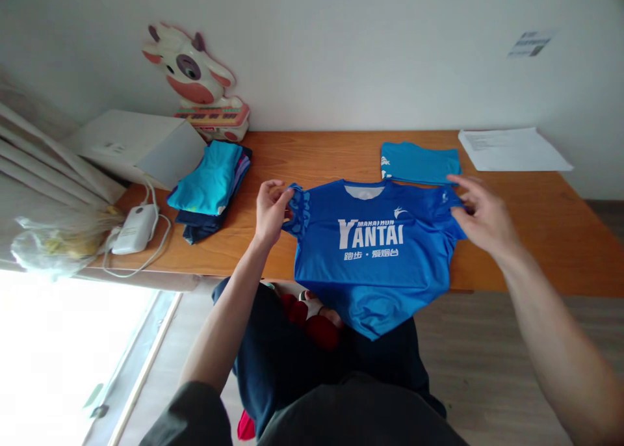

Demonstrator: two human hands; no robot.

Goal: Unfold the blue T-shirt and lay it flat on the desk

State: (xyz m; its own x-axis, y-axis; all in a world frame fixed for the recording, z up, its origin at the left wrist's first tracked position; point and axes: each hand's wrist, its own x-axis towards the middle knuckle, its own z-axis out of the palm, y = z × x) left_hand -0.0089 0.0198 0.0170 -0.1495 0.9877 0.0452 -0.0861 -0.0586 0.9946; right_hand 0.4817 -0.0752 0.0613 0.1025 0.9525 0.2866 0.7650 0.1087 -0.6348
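A blue T-shirt [373,257] with white "YANTAI" lettering lies face up across the front of the wooden table, its lower part hanging over the edge towards my lap. My left hand [273,209] pinches the sleeve on the left. On the other side, my right hand [480,209] has the right sleeve between thumb and fingers. Just behind the shirt's right shoulder sits a folded teal garment [419,162], partly covered by it. A stack of folded clothes [209,179], bright blue on top, stands to the left of my left hand.
Along the left are a white box [141,147], a white power adapter [134,228] with cables and a clear plastic bag [63,241]. A cow-shaped toy keyboard [199,82] leans at the wall. White papers [514,148] lie at the back right of the table [526,238].
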